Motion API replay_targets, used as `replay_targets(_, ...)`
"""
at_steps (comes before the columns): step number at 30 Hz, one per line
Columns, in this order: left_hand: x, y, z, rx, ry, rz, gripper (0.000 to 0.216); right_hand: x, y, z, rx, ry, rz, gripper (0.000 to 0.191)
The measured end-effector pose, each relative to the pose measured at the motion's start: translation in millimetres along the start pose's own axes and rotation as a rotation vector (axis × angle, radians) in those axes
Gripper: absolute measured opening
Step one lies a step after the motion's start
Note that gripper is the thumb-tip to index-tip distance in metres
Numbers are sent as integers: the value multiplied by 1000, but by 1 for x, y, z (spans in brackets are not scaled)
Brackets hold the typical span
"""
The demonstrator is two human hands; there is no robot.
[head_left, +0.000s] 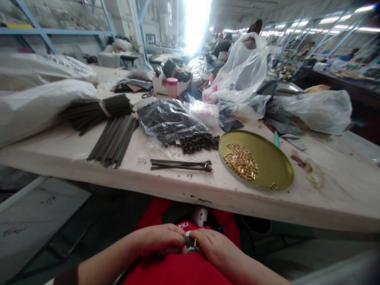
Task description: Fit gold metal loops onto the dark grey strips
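Close to my lap, below the table edge, my left hand (pixel 160 239) and my right hand (pixel 213 245) meet with fingertips pinched together. Between them shows a short piece of dark strap (pixel 188 240), gripped by the left fingers. A small gold buckle (pixel 195 242) sits at the right fingertips; how it joins the strap is partly hidden. On the table ahead lie several dark straps with gold buckles at their right ends (pixel 181 165). Loose gold buckles (pixel 242 162) are heaped in a round gold tray (pixel 274 160). Small black loops (pixel 197 143) spill from a clear plastic bag (pixel 169 116).
Dark strips (pixel 113 138) lie in a pile at the left, with a tied bundle (pixel 101 111) behind. A pink-lidded jar (pixel 171 88), a box (pixel 160 85) and plastic bags (pixel 240 75) stand farther back. The table's front edge (pixel 208 202) runs just beyond my hands.
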State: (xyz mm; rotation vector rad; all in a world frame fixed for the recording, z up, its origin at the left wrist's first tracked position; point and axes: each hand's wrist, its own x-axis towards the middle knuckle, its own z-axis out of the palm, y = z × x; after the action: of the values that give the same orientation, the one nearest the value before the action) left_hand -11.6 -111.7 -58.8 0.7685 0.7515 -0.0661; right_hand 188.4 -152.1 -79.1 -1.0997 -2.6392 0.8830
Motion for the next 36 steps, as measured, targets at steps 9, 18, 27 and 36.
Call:
replay_targets(9,11,14,-9,-87,89,-76,9,12,16,-12,71,-22,23,33)
replay_targets(18,11,52,-23,393,185,61,15,28,41,-29,17,172,-28,32)
replay_targets(27,49,123,-83,1427,972,450,21,79,119,-86,-350,573,178,37)
replay_targets(36,69,133,-107,1769,821,392,25,76,127,-69,-121,767,338,39)
